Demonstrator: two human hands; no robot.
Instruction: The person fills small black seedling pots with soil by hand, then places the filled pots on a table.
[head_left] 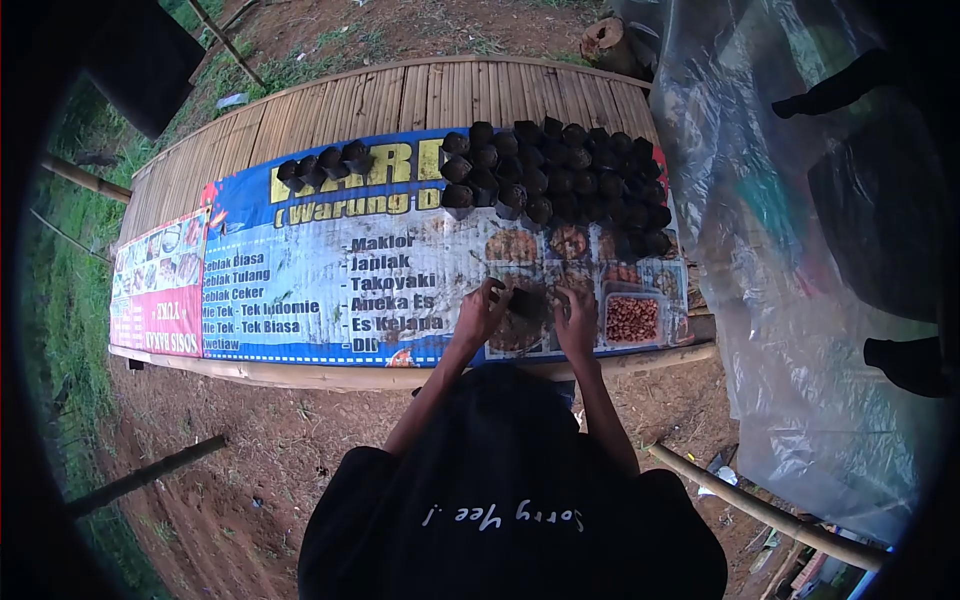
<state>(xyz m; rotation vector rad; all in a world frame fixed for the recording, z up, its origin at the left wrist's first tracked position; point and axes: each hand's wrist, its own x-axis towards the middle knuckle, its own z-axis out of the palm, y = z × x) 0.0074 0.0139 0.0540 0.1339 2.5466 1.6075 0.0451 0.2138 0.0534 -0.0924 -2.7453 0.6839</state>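
Observation:
A small black planting bag (522, 302) stands on the printed banner between my two hands. My left hand (482, 312) is curled with its fingertips at the bag's left side, seeming to grip it. On the other side, my right hand (575, 318) has its fingers bent together slightly apart from the bag; anything small in them is too fine to make out. Just right of that hand sits a clear plastic tub (608, 340) holding reddish-brown seeds (633, 318) that look like peanuts.
Many black planting bags (560, 180) stand packed at the table's right rear, and several more (325, 167) at the left rear. The banner (270, 260) covers a bamboo-slat table (330, 105). Plastic sheeting (770, 250) hangs at right. Bamboo poles (770, 505) border the dirt ground.

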